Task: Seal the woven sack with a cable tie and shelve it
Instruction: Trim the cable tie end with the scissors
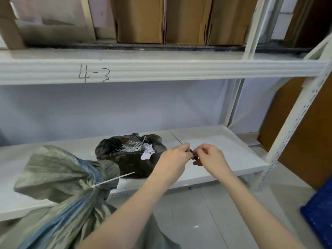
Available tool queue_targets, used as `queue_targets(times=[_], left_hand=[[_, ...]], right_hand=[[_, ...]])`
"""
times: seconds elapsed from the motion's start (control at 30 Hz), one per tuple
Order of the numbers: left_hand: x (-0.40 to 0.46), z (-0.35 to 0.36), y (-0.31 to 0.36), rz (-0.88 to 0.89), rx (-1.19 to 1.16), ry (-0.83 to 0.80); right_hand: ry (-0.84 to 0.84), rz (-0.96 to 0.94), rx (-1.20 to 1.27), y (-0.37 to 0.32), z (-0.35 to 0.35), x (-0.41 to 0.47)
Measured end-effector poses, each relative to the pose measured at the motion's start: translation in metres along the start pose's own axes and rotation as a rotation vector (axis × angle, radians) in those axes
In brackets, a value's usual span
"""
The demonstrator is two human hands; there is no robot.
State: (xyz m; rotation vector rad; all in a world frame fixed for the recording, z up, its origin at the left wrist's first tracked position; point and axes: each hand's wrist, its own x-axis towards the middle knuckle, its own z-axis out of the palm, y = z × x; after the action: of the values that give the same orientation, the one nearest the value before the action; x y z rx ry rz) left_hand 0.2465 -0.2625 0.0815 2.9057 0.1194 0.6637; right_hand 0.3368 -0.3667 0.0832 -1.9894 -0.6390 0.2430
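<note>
White metal shelving unit point(161, 69), front beam hand-marked "4-3" point(94, 73). Upper level: cardboard boxes point(140, 20) standing side by side. Lower shelf board point(224, 155): black plastic bag point(129, 159), open top, holding loose white strips and paper tag point(148, 153). Blue crate point(319, 216) at lower right edge. Pale tiled floor point(197, 212) beneath.

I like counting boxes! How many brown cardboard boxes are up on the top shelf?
3 clearly: left box, middle box, right box, side by side on the top shelf. More cardboard at far left may be another, cut off.
</note>
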Motion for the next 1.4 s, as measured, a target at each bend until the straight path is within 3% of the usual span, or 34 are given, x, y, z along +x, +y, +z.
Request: queue_targets(times=[0.33, 0.5, 0.63, 0.83, 1.07, 1.2, 1.4], left_hand=[[-0.083, -0.095, -0.002, 0.16, 0.088, 0.201], [-0.125, -0.138, -0.014, 0.12, 0.017, 0.224], [-0.164, -0.157, -0.036, 0.125, -0.061, 0.32], [-0.208, -0.163, -0.079, -0.1, -0.202, 0.489], [-0.214, -0.13, -0.123, -0.394, -0.195, 0.272], [-0.201, -0.123, -0.129, -0.429, -0.255, 0.231], [-0.171, -0.118, -0.131, -0.456, -0.352, 0.204]], right_hand=[[-0.273, 0.072, 0.236, -0.091, 0.005, -0.076], [-0.384, 0.062, 0.43, -0.117, 0.039, -0.098], [-0.382, -0.024, 0.394, -0.137, 0.069, -0.108], [-0.379, -0.161, 0.154, -0.132, 0.117, -0.111], [-0.47, -0.132, 0.036, -0.085, 0.14, -0.104], [-0.483, -0.171, -0.17, -0.061, 0.139, -0.094], [-0.6, -0.091, -0.245, -0.046, 0.12, -0.086]])
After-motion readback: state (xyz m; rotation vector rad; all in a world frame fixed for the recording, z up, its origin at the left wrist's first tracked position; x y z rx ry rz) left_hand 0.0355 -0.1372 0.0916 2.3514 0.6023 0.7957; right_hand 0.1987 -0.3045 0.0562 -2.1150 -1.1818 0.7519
